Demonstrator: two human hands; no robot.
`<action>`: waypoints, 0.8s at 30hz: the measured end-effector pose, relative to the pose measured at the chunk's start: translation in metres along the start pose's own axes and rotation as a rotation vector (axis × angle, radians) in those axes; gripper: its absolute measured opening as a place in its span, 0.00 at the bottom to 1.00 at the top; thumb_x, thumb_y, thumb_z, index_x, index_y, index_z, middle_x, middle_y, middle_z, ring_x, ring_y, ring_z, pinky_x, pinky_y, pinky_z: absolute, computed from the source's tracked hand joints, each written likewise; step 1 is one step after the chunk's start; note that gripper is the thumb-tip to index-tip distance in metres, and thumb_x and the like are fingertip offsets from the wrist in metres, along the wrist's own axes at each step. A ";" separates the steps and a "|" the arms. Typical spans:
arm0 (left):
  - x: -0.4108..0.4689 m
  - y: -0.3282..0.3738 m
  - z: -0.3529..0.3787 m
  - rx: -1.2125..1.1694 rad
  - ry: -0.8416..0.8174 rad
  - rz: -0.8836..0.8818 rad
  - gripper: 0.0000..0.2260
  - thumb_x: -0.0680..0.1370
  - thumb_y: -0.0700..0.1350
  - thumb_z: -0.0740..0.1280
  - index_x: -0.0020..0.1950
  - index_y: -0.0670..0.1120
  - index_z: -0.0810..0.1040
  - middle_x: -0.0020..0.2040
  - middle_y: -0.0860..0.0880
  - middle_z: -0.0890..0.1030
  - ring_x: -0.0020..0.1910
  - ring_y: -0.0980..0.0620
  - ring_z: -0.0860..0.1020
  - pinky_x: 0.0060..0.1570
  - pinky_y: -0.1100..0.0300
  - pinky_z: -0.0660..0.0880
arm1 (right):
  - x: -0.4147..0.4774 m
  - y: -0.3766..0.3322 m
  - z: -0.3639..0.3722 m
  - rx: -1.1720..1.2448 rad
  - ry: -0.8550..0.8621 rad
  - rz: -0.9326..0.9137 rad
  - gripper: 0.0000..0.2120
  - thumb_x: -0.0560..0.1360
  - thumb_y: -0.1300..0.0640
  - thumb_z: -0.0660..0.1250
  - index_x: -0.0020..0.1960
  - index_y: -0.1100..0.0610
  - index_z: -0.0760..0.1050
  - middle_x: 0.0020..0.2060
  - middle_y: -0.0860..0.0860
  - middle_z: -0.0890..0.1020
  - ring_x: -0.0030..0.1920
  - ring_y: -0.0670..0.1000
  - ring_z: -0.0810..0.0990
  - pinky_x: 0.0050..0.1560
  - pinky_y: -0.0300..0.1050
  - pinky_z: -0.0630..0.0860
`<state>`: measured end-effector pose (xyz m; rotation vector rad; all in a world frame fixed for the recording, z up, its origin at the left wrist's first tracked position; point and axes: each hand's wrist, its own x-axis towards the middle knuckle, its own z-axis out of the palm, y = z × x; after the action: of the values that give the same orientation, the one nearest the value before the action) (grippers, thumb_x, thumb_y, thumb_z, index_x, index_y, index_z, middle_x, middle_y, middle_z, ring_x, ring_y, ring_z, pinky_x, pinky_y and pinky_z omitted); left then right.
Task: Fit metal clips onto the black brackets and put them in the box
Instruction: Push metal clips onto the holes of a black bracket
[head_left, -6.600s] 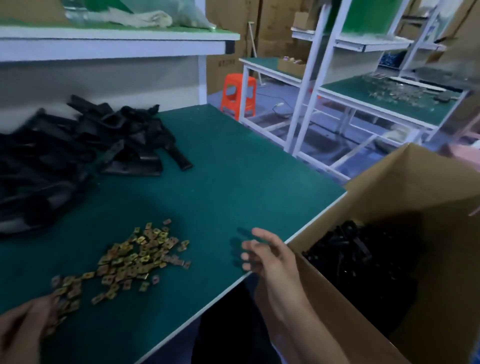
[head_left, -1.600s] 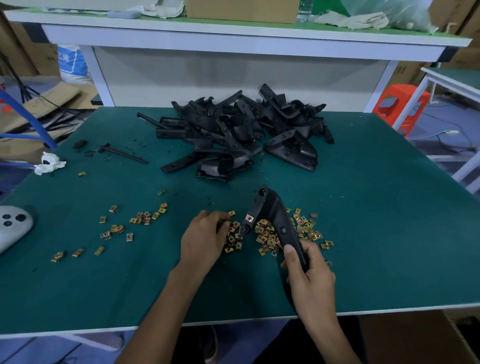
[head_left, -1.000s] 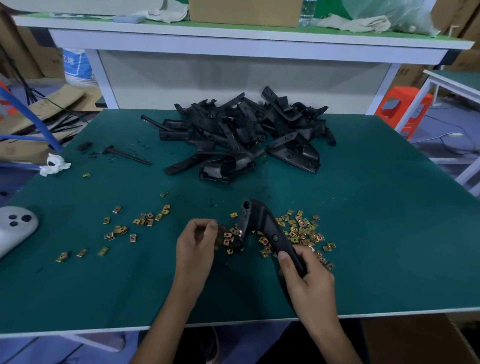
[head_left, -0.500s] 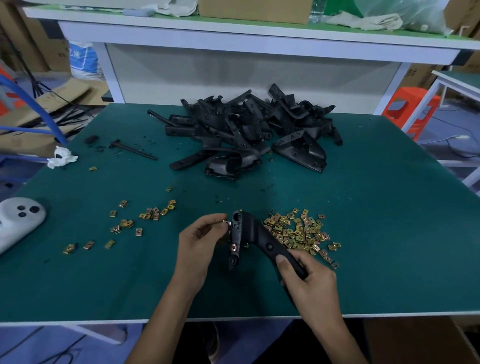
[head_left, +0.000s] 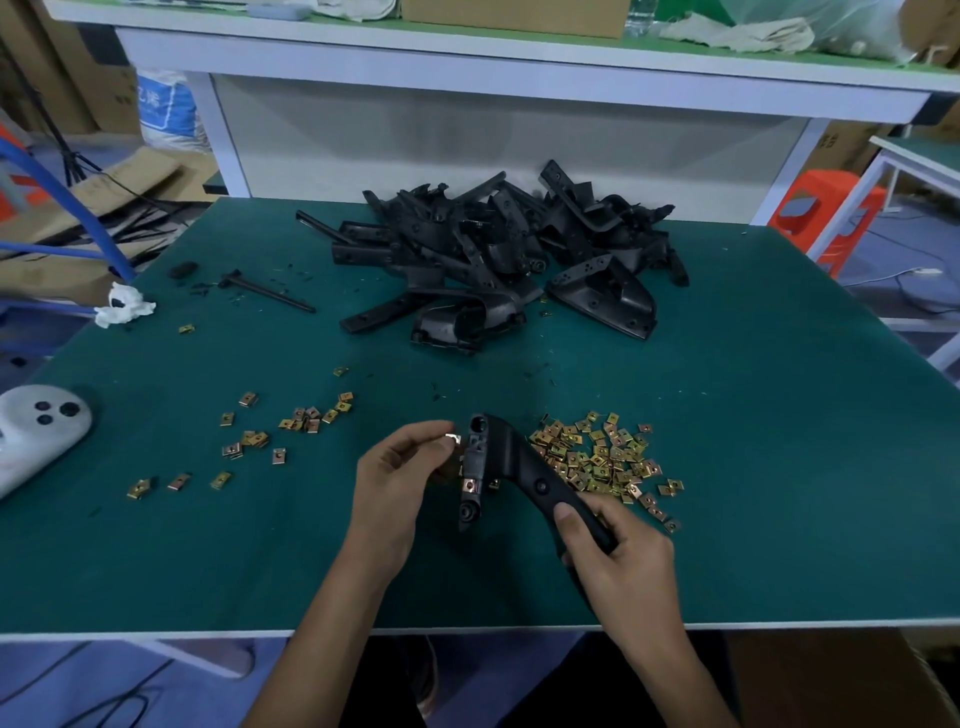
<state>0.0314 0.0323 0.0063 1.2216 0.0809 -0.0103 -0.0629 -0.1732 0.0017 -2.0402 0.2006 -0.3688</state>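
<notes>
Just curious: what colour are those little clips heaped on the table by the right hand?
The clips are brassy gold; head view.

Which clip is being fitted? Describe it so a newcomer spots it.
On the green table, find the black bracket the right hand grips. The clip is pinched by the left hand beside the bracket's far end, lifted clear of the loose gold piles.

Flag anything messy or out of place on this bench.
Loose clips lie strewn left of the main clip pile, well apart from it. Black crumbs litter the mat around a thin rod far left, near a crumpled white wad.
</notes>
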 end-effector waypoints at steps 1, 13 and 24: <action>0.000 0.000 0.000 0.002 -0.005 0.001 0.08 0.77 0.35 0.70 0.47 0.46 0.87 0.41 0.45 0.84 0.39 0.52 0.80 0.41 0.62 0.77 | 0.000 0.000 0.000 0.000 0.001 -0.002 0.15 0.73 0.33 0.64 0.50 0.41 0.80 0.29 0.49 0.81 0.29 0.49 0.79 0.29 0.49 0.75; 0.001 -0.003 -0.005 0.038 -0.072 -0.009 0.05 0.77 0.38 0.72 0.49 0.45 0.87 0.43 0.43 0.84 0.41 0.50 0.79 0.44 0.58 0.77 | 0.001 -0.003 -0.002 -0.107 -0.047 -0.029 0.02 0.77 0.46 0.70 0.50 0.40 0.80 0.29 0.46 0.81 0.30 0.48 0.79 0.31 0.47 0.74; -0.002 0.004 -0.003 -0.039 -0.040 -0.067 0.04 0.77 0.36 0.71 0.50 0.42 0.85 0.42 0.42 0.83 0.38 0.50 0.79 0.44 0.57 0.76 | 0.006 -0.004 -0.001 -0.220 -0.095 -0.022 0.06 0.78 0.46 0.70 0.48 0.48 0.81 0.29 0.43 0.78 0.30 0.49 0.78 0.34 0.54 0.75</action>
<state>0.0294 0.0368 0.0093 1.1790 0.0865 -0.0913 -0.0575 -0.1743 0.0066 -2.2726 0.1666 -0.2725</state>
